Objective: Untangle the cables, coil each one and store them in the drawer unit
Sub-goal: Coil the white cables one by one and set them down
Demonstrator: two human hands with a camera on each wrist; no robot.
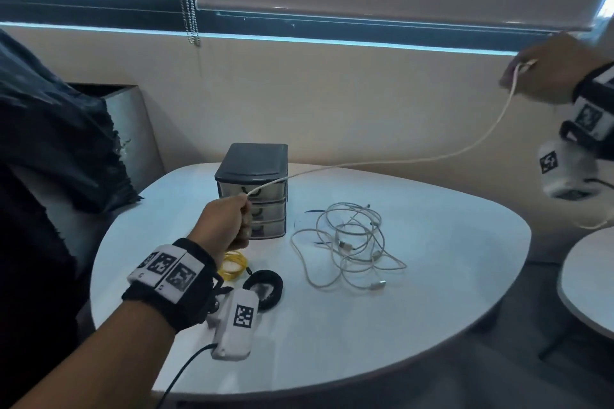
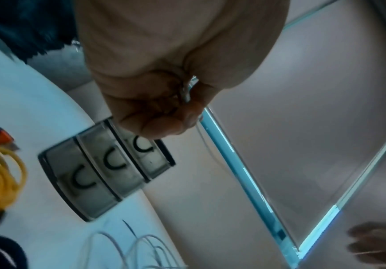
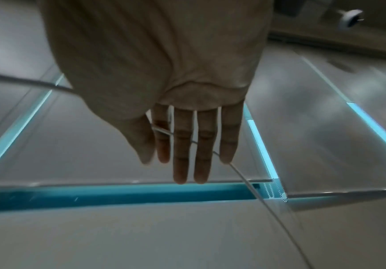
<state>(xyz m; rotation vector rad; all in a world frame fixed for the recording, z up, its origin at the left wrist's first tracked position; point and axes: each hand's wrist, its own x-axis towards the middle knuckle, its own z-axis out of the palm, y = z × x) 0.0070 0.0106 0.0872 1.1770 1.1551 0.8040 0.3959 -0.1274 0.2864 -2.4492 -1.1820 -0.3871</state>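
Two hands stretch one white cable (image 1: 392, 161) in the air above the drawer unit (image 1: 252, 189), which stands on the white counter (image 1: 365, 325) with all three drawers closed. It looks like the end of the untangling step for this cable: it runs free of the heap, so the next move would be to bring the hands together and start winding loops, keeping the slack from dropping back into the pile.

To the right of the drawer unit the remaining white cables (image 1: 349, 242) lie knotted together. In front of the drawer unit, toward the person, sit a yellow coiled cable (image 1: 234, 264) and a black coiled cable (image 1: 264, 289), both outside the drawers.

The left hand (image 1: 226, 222), just in front of the drawer unit, is clenched round the cable, its grip tight with the end pinched between thumb and curled fingers. The right hand (image 1: 548, 68), raised far to the right of the drawer unit, has its fingers (image 3: 182, 145) nearly straight in the wrist view; the cable crosses them, seemingly trapped under the thumb rather than grasped in a fist.
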